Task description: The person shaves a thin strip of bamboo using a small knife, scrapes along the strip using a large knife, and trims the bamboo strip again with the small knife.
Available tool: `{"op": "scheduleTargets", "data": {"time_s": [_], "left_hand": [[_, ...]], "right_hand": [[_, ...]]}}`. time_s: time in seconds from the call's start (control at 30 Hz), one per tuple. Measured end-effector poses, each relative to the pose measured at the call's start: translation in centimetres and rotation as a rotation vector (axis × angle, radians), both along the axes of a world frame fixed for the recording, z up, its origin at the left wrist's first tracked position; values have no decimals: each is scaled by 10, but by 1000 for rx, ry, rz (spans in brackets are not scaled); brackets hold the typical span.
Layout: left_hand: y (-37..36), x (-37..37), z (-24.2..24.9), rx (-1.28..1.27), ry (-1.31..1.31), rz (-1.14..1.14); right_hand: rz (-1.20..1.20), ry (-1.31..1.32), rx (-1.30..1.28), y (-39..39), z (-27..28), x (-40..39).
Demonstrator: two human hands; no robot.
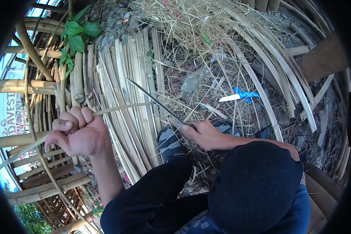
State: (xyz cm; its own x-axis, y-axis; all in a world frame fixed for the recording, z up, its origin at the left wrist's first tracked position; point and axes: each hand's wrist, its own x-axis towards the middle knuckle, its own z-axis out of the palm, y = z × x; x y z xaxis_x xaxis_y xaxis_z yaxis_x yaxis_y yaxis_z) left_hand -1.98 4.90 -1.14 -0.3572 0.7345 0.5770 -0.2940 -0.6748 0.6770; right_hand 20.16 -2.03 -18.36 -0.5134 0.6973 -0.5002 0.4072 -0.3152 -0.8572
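Bamboo strip (123, 107) runs through the closed left hand (80, 132), its end at the long knife (154, 100) gripped in the closed right hand (204, 134), above split slats (134, 70) on the ground. Behind bamboo fencing (25, 86), a partly hidden sign (15, 117) reads "DAVEST".

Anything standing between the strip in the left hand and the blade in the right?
Nothing visible does: the strip runs openly from the left hand across the laid-out slats to the long blade in the right hand. The blue-handled knife lies right of that path.
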Motion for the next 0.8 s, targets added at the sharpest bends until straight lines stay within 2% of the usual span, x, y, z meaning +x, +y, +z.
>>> {"op": "scheduleTargets", "data": {"time_s": [0.13, 0.2, 0.23, 0.3, 0.43, 0.5, 0.6, 0.7, 0.8], "left_hand": [[2, -1, -1, 10, -7, -30], [1, -3, -2, -5, -2, -29], [2, -4, -1, -3, 1, -26], [1, -6, -1, -3, -18, -13], [4, -8, -2, 8, 21, -2], [3, -6, -3, -6, 12, 9], [5, -8, -1, 0, -9, 10], [6, -6, -3, -17, -11, 41], [9, -11, -2, -18, -18, 103]], "right_hand": [[-54, 51, -15, -4, 1, 3], [84, 64, 180, -3, -1, 6], [84, 65, 185, -3, -1, 5], [-46, 94, -30, -2, -3, 1], [-28, 117, 1, -7, -4, -1], [24, 58, 104, -4, -4, 1], [-60, 95, -23, -3, -7, -3], [-8, 178, 112, -6, -10, -1], [10, 171, 92, -5, -11, -5]]}}
